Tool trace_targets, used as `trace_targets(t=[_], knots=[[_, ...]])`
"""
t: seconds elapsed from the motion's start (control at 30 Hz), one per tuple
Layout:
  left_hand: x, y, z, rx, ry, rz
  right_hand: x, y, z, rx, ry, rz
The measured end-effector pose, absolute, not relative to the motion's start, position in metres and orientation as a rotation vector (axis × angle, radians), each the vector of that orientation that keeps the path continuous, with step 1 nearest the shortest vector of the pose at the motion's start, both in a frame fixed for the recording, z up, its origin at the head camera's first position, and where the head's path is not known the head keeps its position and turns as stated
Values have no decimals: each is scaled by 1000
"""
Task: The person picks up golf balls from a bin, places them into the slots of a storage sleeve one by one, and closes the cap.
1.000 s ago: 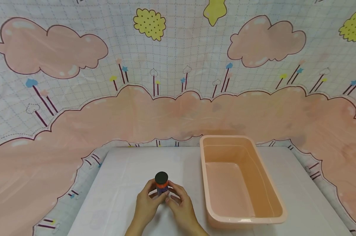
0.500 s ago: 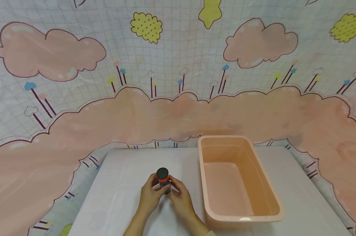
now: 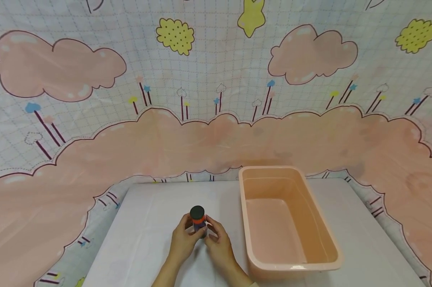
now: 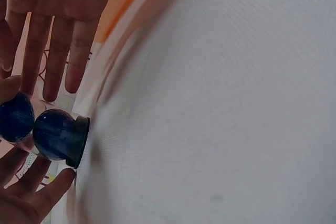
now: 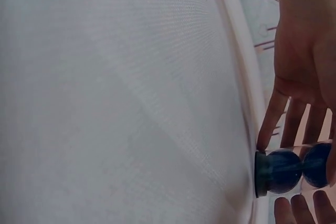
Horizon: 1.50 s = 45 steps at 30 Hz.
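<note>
In the head view, an hourglass with a dark round cap, an orange band and a blue body stands nearly upright between both hands. My left hand holds it from the left, thumb across its front. From the right, my right hand has thumb and index finger on it; its other fingers lie a little apart from the glass in the wrist views. The left wrist view shows two rounded blue bulbs of the hourglass meeting at a neck, inside a clear sleeve. Its dark lower end is at or just above the tabletop; contact is unclear.
A peach plastic tub stands close to the right of my hands, with nothing visible inside. Both are on a white-covered table. A patterned curtain with clouds and stars surrounds the table's back and sides.
The head view has shifted slightly, so the curtain and tub sit a bit further left. Both hands have moved slightly away from me with the hourglass, keeping their hold; little differs from half a second ago.
</note>
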State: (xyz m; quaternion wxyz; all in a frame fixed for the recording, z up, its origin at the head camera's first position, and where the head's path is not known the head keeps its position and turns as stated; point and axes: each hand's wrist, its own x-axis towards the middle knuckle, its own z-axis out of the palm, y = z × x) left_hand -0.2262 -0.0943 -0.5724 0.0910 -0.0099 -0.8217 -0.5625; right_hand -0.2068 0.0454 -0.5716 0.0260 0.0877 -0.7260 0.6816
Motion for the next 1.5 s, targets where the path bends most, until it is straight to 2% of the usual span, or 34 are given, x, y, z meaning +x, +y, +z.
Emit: trace_targets(t=[0.27,0.77,0.83,1.13,1.5], knots=[[-225,-99,-568,-32,-2494,-1621,-203,48,-565,236,-2251,2051],[-215,-109,-533,-170,-2463,-1440,-196,50,-535,408,-2279,1781],[-213,-110,-527,-199,-2460,-1413,-189,49,-519,411,-2268,1782],[-208,-115,-491,-324,-2460,-1255,-183,46,-495,500,-2285,1731],[-217,-114,-439,-477,-2526,-1080,-175,62,-430,498,-2225,1905]])
